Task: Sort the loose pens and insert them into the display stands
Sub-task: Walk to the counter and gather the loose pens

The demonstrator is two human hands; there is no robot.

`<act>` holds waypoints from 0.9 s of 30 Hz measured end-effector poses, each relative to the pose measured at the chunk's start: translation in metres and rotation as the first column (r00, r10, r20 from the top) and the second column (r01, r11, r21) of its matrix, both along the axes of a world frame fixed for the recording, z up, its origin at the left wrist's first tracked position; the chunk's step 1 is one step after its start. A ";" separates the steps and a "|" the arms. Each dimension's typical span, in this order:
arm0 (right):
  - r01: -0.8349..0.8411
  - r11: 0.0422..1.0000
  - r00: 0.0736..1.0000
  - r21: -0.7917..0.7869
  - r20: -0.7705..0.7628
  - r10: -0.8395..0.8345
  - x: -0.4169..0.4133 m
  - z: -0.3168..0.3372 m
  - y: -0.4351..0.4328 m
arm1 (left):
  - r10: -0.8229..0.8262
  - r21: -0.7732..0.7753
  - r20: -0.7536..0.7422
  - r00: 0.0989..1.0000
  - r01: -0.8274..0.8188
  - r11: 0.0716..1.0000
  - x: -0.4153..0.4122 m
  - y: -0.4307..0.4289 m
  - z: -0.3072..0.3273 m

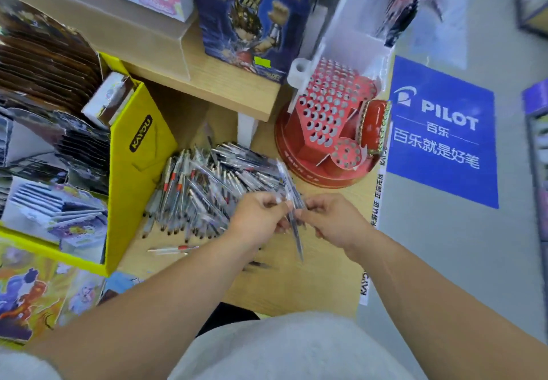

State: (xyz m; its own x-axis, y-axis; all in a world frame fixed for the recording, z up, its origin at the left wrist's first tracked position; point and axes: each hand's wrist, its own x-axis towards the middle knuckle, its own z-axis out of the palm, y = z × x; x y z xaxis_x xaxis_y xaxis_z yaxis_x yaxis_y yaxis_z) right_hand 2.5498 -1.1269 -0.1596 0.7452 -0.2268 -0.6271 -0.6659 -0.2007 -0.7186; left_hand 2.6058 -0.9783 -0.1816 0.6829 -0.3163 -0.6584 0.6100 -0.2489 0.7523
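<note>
left hand (261, 213): fingers curled, pinching a small bunch of pens from the left side
right hand (332, 216): fingers curled on the same bunch from the right; both hands meet over the counter
held pens (296, 237): a few slim clear-barrelled pens, roughly upright and tilted; one end points at the stand, the other hangs below the fingers; exact count lost to blur
handling: likely light, stiff and smooth plastic that slides in a bunch; best to pinch one pen mid-barrel, keep it straight over a hole and not bend it
pen pile (207, 189): big loose fan of the same pens on the counter, just behind and left of the hands
stray pen (172, 249): red-marked, lying alone near the pile's front edge
red display stand (329, 124): stepped red stand full of holes, all visible holes look unfilled; near, behind the right hand
step: sorting in hand, insertion not begun
wooden counter (326, 276): carries the pile and the stand
yellow KAYOU box (139, 154): left of the pile, touching or just beside it
blue PILOT sign (441, 130): right of the stand
</note>
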 end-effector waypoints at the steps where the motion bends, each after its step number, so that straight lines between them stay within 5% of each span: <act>1: 0.005 1.000 1.000 -0.010 -0.006 -0.005 -0.008 -0.002 -0.010 | -0.008 0.007 -0.008 1.000 0.008 1.000 -0.008 -0.010 -0.001; 5: -0.023 1.000 0.999 -0.016 -0.036 0.022 -0.034 -0.017 -0.050 | -0.021 0.096 -0.034 0.999 0.024 0.995 -0.038 -0.048 -0.018; 13: -0.240 0.968 0.967 -0.080 -0.110 0.230 -0.055 -0.065 -0.120 | 0.244 0.184 -0.098 0.965 -0.224 0.957 -0.080 -0.119 -0.047; 27: -0.420 0.786 0.893 -0.453 -0.051 0.448 -0.017 -0.100 -0.146 | 0.462 0.336 0.004 0.887 -0.436 0.835 -0.064 -0.144 -0.066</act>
